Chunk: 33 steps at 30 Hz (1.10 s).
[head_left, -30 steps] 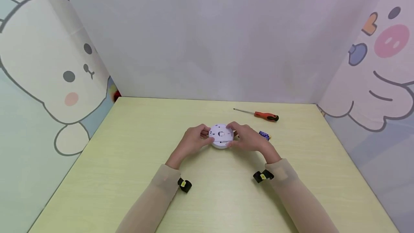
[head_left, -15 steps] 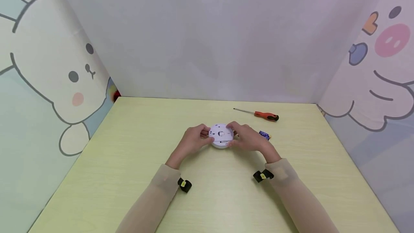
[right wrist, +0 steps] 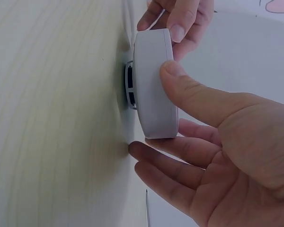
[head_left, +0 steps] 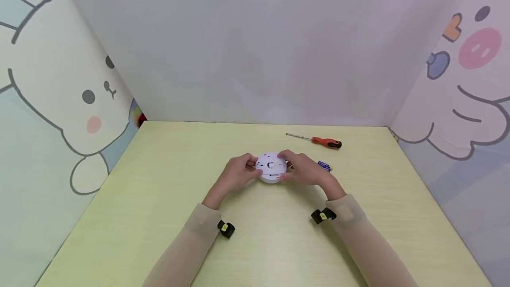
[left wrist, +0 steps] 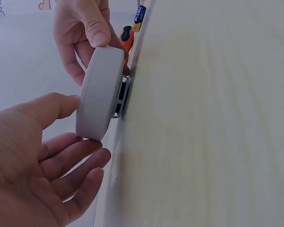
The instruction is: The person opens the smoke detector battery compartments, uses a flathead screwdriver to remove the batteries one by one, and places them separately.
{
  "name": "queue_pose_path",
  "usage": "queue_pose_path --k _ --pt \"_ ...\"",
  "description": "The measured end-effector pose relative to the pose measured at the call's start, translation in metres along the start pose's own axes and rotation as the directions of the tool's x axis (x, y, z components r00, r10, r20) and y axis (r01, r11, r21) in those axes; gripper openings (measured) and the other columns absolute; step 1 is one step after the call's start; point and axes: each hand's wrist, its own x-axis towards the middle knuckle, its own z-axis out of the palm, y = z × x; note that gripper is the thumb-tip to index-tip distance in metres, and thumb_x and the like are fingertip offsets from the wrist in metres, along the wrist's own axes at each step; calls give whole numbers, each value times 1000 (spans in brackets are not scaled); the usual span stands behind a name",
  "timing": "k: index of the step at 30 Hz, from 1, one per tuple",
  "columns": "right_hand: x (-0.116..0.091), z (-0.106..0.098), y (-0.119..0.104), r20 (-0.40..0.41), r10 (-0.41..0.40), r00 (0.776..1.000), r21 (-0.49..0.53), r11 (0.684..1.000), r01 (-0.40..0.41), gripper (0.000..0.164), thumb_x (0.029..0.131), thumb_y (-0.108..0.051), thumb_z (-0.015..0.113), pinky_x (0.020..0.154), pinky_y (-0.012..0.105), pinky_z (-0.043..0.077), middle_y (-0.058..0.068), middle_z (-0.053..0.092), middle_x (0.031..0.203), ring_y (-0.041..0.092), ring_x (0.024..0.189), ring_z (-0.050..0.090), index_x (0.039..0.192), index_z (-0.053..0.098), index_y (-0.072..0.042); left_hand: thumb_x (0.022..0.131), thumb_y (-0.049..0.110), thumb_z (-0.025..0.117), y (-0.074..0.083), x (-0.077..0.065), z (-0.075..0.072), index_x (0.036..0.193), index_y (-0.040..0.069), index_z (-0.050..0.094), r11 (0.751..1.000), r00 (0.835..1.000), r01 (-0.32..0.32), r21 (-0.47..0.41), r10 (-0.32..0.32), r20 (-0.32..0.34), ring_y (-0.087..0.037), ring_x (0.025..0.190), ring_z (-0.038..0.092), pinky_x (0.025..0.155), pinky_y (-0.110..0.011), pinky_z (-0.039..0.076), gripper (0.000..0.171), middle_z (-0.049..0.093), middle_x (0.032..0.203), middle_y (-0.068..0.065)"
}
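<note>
Both hands hold a round white smoke detector [head_left: 272,168] near the middle of the table, its flat back with a central hole facing up. My left hand [head_left: 237,172] grips its left side, thumb on the upper edge and fingers at the rim below. On the other side my right hand [head_left: 304,169] pinches the rim between thumb and fingers. In the left wrist view, the detector's vented cap [left wrist: 119,99] points down at the tabletop, close over it. The right wrist view shows the smooth side wall of the smoke detector [right wrist: 154,94] between thumb and fingers.
A red-and-black screwdriver [head_left: 326,142] lies toward the back right of the pale wooden table [head_left: 191,145], its shaft pointing left. A blue battery [head_left: 325,165] rests just beyond the right hand. Light curtains with cartoon prints [head_left: 89,96] enclose the back and sides.
The head view has shifted slightly. Both hands keep their hold on the smoke detector, which stays in the same place on the table.
</note>
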Motion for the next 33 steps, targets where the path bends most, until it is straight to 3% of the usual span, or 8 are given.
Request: queue_pose_path --k 9,17,25,33 --pt "-1 -2 3 2 -5 1000 10 1000 5 70 91 -28 87 106 49 54 13 66 140 28 124 64 148 52 -6 100 31 77 -2 1 -4 144 10 62 999 999 -36 8 35 38 -22 116 68 101 -41 56 51 71 128 -4" --pt "-6 -11 4 -25 -30 999 10 999 30 77 88 -26 90 107 54 52 16 58 150 38 129 63 151 51 -5 100 34 77 -4 2 -12 153 13 55 999 998 -36 -5 37 45 -26 123 66 103 -47 55 62 65 143 -7" --pt "-8 -21 5 -82 -96 992 -71 993 91 71 88 -20 89 107 53 52 18 59 148 41 129 60 149 54 -5 94 27 84 0 -1 -29 154 17 53 988 989 -142 59 141 34 -25 127 63 103 -45 55 69 59 150 -7" --pt "-8 -28 14 -136 -154 979 -185 974 128 69 87 -16 90 106 49 53 12 59 145 37 130 60 146 56 -6 90 25 89 -1 8 -44 150 17 56 949 968 -252 189 249 40 -31 131 62 105 -44 54 69 58 148 -2"
